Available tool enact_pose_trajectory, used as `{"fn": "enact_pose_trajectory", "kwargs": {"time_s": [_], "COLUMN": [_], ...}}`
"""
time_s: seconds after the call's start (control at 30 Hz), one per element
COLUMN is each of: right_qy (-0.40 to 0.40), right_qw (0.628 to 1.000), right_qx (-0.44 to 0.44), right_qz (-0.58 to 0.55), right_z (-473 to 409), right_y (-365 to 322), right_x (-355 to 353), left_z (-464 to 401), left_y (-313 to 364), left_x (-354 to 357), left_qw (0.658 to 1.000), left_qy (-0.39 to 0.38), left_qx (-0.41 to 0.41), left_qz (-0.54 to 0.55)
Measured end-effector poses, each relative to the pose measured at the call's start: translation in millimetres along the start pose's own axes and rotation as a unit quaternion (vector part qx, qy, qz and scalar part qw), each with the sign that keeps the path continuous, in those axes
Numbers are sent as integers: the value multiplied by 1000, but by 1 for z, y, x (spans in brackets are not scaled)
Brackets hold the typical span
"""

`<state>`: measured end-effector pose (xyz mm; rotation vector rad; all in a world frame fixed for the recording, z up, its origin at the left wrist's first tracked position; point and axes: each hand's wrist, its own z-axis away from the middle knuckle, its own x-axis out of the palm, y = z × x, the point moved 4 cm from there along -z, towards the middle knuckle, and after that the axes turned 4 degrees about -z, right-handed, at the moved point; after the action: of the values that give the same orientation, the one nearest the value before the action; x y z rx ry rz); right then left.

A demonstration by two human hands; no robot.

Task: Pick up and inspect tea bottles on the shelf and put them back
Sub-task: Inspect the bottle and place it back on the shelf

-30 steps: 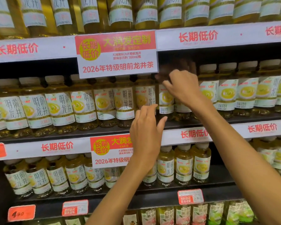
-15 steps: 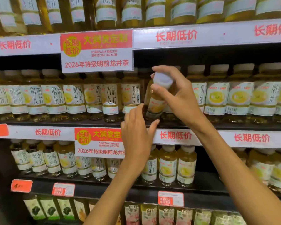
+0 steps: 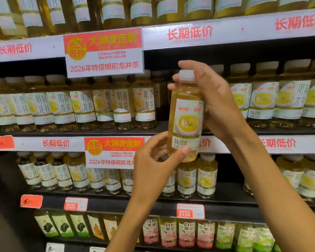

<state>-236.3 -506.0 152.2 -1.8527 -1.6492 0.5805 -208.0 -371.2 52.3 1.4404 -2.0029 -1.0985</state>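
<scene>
Tea bottle (image 3: 186, 115) off the shelf, held upright in front of the middle shelf (image 3: 116, 132), label w/ yellow cup pic facing cam. Right hand (image 3: 214, 104) grips upper part: fingers curled round the neck just under the white cap (image 3: 186, 75), palm along bottle's right side. Left hand (image 3: 153, 160) holds the bottom end, thumb pressed on lower label, other fingers behind the base. Both grips closed on the same bottle. Dark gap in the middle shelf row behind the bottle, same yellow tea bottles (image 3: 80, 106) lined up left & right of it. Promo sign (image 3: 104, 53) hangs from the top shelf edge. More rows above and below; lowest row has different labels, text too blurry.
</scene>
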Motion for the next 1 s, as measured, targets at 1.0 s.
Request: {"fn": "enact_pose_trajectory", "kwargs": {"time_s": [1.0], "right_qy": [-24], "right_qw": [983], "right_qx": [111], "right_qz": [-146], "right_z": [10], "right_y": [20], "right_x": [6], "left_z": [17], "left_y": [-13], "left_x": [12], "left_qw": [917], "left_qy": [-192], "left_qx": [-122], "left_qz": [327]}}
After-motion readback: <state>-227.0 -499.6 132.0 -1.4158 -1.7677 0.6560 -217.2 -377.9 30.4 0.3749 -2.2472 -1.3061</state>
